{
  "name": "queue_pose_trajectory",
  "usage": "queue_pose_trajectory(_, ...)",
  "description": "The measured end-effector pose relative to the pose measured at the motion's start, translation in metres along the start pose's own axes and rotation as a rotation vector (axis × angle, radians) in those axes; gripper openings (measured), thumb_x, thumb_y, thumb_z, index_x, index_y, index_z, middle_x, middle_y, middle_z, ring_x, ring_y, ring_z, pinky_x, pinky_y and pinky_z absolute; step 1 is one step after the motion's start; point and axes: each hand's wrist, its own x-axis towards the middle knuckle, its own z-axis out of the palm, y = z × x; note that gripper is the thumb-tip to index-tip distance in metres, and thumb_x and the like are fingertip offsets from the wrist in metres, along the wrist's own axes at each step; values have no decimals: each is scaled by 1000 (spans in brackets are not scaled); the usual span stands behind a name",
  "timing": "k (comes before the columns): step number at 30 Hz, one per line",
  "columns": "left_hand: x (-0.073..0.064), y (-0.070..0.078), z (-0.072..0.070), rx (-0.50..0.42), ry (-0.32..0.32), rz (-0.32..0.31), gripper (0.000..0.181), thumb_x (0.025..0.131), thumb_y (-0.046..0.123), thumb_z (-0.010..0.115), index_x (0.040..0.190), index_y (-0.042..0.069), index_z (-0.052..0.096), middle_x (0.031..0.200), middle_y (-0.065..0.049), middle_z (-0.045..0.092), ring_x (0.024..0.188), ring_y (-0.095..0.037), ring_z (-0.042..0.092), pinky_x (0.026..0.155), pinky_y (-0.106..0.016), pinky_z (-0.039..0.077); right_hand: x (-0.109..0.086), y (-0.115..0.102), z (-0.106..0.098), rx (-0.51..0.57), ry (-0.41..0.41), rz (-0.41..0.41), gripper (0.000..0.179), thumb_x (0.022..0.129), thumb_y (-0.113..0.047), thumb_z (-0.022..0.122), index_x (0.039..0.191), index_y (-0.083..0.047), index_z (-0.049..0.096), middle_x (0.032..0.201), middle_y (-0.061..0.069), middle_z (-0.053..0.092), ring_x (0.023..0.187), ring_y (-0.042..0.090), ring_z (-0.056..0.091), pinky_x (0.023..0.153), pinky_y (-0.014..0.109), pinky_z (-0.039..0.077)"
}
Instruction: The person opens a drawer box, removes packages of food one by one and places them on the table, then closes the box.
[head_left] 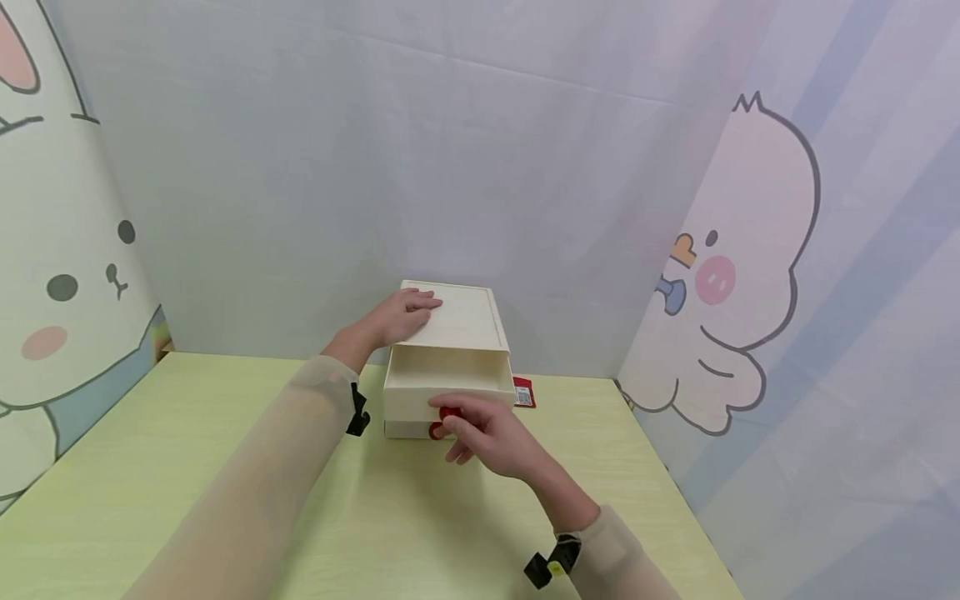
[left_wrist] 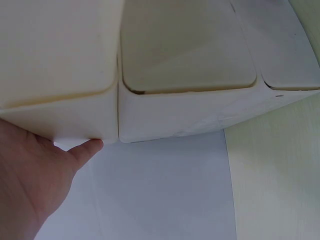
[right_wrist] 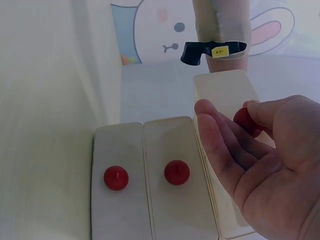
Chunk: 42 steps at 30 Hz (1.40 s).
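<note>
White drawer cabinet (head_left: 467,321), on bench (head_left: 615,483); top drawer (head_left: 407,406) extended. Probably light, stiff, smooth; best held by red knob (right_wrist: 243,123). Right hand (head_left: 491,435): fingers apparently pinching knob, partly hidden. Left hand (head_left: 396,319): fingers uncurled atop cabinet.

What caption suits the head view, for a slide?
Left hand rests on cabinet; right hand holds open drawer by red knob.
</note>
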Motion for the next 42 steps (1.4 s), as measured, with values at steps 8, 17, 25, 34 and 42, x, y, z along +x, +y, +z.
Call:
queue_pose_trajectory(8,0,-1,-1,7,-2,-7,54,114,30,36,163,16,55,180,-8,36,173,-36,14,140,-60,12,7,4,-3,-7,15,17,38,115,-23,60,152,-16,66,113,17,82,76,14,80,74,46,70)
queue_pose_trajectory(17,-2,0,-2,3,-13,-19,55,114,30,35,164,17,53,181,-7,35,173,-35,12,140,-61,12,18,6,-5,-33,35,14,39,115,-23,58,153,-15,65,114,18,81,82,42,81,70,35,69)
queue_pose_trajectory(25,0,-1,-1,-2,-6,-9,55,114,28,35,163,15,55,180,-9,36,173,-36,13,140,-60,12,26,7,-8,-54,58,29,38,115,-24,58,153,-19,65,121,26,78,79,34,80,71,33,68)
queue_pose_trajectory(34,-1,0,-2,6,-11,-16,55,114,29,35,164,16,54,180,-8,35,173,-36,14,140,-61,12,36,12,-8,-59,88,30,38,115,-21,58,153,-21,65,118,24,76,81,44,79,69,38,69)
queue_pose_trajectory(42,-1,2,-2,-6,-11,-15,55,113,27,36,163,16,55,180,-9,36,173,-36,13,139,-61,12,43,17,-12,-53,111,45,39,116,-23,58,153,-24,64,116,25,76,81,44,80,69,39,69)
